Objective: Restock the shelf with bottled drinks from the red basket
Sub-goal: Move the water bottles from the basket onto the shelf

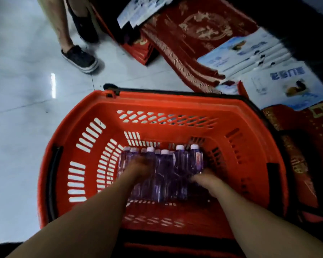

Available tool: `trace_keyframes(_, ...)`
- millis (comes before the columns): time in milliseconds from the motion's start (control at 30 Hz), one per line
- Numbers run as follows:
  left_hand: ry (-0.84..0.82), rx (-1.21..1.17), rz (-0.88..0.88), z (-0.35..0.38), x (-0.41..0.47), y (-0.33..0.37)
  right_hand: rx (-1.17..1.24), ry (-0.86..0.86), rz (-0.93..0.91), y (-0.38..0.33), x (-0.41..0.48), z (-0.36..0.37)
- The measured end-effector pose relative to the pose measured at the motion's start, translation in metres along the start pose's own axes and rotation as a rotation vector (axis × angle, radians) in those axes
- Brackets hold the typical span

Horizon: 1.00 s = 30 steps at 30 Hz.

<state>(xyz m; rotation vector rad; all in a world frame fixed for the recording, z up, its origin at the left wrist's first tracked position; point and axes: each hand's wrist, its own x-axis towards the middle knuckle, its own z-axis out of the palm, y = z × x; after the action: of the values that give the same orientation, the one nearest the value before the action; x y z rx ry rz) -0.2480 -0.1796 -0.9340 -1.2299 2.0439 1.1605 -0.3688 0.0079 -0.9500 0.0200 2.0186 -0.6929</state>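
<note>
Red basket (157,101): set on the pale tiled floor (26,90) and seen from above, with black handles (53,174) lowered against its rim.
Bottles (164,175): clear, purple-tinted, white-capped; laid side by side on the basket bottom, caps pointed away from the person.
Left hand (138,169): reached into the basket and laid on the left part of the bottle row.
Left grip: blurred; apart or clamped cannot be told.
Right hand (203,178): placed at the base ends of the rightmost bottles, touching them.
Right grip: fingers hidden by blur; its state cannot be told.
Beyond the basket: red patterned mats (203,34) and blue-and-white packs (250,53) are stacked.
Upper left: another person's dark shoe (79,58) is planted on the floor.
</note>
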Motion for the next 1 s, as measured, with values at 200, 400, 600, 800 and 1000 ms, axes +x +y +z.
trace_keyframes(200, 0.043, -0.030, -0.066, 0.019, 0.014, -0.003, -0.109, -0.045, 0.004, 0.000, 0.011, -0.004)
trace_keyframes(400, 0.016, 0.281, -0.092, 0.035, 0.010, 0.013, -0.047, -0.148, 0.142, 0.005, 0.012, -0.011)
trace_keyframes(600, 0.001, -0.171, -0.024, 0.027, 0.010, -0.001, 0.147, -0.286, 0.216, 0.002, 0.015, -0.005)
trace_keyframes(800, 0.059, -0.369, -0.006, 0.021, 0.000, -0.002, 0.380, -0.324, 0.298, 0.006, 0.012, -0.005)
trace_keyframes(1000, 0.165, 0.066, 0.065, 0.034, -0.007, -0.007, 0.609, -0.366, 0.238, -0.001, 0.012, 0.003)
